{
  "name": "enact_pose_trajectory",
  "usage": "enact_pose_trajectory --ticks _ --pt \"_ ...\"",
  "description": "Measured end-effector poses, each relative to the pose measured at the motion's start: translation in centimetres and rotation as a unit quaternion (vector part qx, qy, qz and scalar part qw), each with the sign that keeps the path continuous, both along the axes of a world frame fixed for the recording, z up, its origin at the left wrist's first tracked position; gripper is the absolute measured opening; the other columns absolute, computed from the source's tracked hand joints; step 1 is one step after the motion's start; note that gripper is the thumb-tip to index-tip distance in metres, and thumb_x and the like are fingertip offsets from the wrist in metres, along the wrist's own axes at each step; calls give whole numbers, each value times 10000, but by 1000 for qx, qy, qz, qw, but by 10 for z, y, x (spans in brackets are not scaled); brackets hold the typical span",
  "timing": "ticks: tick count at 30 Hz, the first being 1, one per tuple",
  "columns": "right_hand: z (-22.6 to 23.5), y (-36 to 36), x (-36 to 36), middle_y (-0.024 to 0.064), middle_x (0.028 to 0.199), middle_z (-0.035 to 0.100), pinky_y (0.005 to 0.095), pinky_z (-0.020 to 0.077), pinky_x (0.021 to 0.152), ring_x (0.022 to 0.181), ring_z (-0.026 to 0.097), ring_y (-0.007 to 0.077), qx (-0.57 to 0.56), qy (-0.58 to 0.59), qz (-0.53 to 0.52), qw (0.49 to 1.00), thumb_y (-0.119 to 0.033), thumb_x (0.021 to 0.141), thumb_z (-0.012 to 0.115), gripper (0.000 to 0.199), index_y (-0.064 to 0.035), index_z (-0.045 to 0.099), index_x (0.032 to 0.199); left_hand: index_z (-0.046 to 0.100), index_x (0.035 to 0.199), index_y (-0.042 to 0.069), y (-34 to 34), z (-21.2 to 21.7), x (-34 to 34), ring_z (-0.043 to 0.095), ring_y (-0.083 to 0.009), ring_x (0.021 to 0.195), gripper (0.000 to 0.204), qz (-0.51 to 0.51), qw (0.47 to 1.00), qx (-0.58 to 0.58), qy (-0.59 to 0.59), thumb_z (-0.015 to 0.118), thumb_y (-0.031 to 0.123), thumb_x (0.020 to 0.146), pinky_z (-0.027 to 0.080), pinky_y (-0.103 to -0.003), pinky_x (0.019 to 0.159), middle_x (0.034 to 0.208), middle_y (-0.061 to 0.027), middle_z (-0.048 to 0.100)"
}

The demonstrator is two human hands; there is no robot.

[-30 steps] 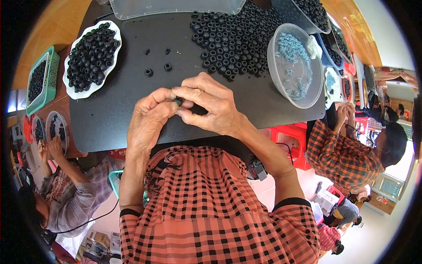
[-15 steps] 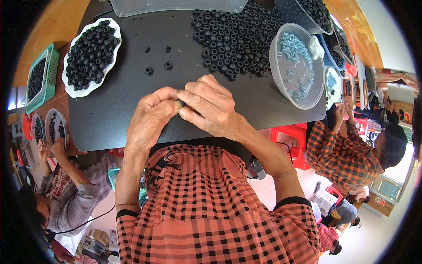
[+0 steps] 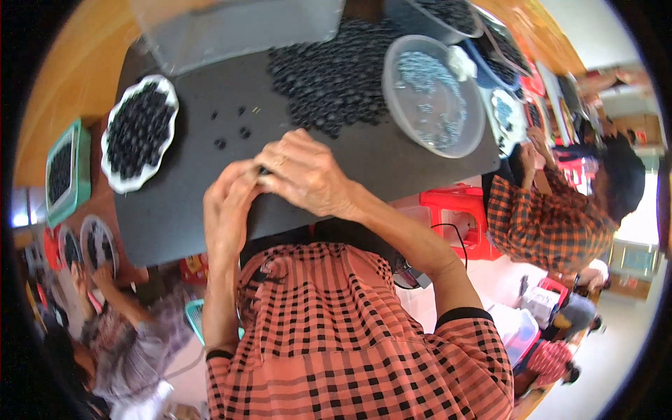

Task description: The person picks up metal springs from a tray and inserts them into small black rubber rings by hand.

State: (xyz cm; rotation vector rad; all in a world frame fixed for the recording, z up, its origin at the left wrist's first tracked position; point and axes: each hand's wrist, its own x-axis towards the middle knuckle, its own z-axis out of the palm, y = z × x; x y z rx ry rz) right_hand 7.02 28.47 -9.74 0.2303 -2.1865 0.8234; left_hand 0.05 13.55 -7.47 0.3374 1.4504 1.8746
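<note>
My left hand [image 3: 231, 203] and my right hand [image 3: 304, 171] meet over the near part of the black table [image 3: 315, 203]. Their fingertips pinch a small black part [image 3: 264, 170] between them, mostly covered by the fingers. Just beyond my hands lie several loose black pieces, one of them a round piece [image 3: 220, 143]. A wide spread of round black parts with holes [image 3: 329, 77] covers the far middle of the table. At its right stands a round clear tub [image 3: 399, 115] holding small pale-blue springs or coils [image 3: 423, 73].
A scalloped white plate [image 3: 168, 136] heaped with black parts is at the left. A large clear bin [image 3: 238, 35] occupies the far edge. A green basket [image 3: 80, 171] stands beyond the left side. Co-workers sit left and right, the right one near a red stool [image 3: 458, 217].
The whole view has turned and shifted, and the picture is blurred. My hands stay together with the small black part between the fingertips; more of the clear bin shows.
</note>
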Motion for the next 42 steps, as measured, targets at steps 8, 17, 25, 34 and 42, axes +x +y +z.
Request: enact_pose_trajectory --ticks 8,17,25,34,42 --pt "42 29 19 75 922 602 353 465 695 809 583 221 124 77 -25 989 -167 735 710 161 -71 619 827 575 1047 -9 -10 -16 8 563 -146 925 223 49 993 36 103 522 184 949 453 -308 874 970 -76 588" --pt "100 292 9 118 689 630 307 474 597 602 602 190 108 51 -369 922 -223 791 694 204 -38 694 877 598 982 35 -8 -14 16 588 -166 926 177 61 970 -49 229 527 195 959 472 -323 847 840 -76 641" --pt "85 382 -10 207 943 676 488 470 853 940 630 411 41 -256 -502 825 -493 830 524 393 -175 729 937 590 1003 7 -13 -16 17 592 -121 828 144 62 977 -78 189 518 115 943 427 -235 708 927 -86 643" --pt "100 228 -40 133 894 681 330 505 750 801 658 266 92 25 -237 967 -105 815 642 143 -55 700 936 598 1007 18 -13 -11 11 586 -95 823 136 31 981 -98 166 530 109 934 420 -209 702 915 -60 643" --pt "38 43 -54 104 919 652 295 518 687 745 648 186 -19 -197 63 978 -46 792 644 186 -14 662 975 585 990 -18 -13 -15 10 605 -108 858 115 23 986 -57 157 502 42 936 458 -236 788 899 -58 634"
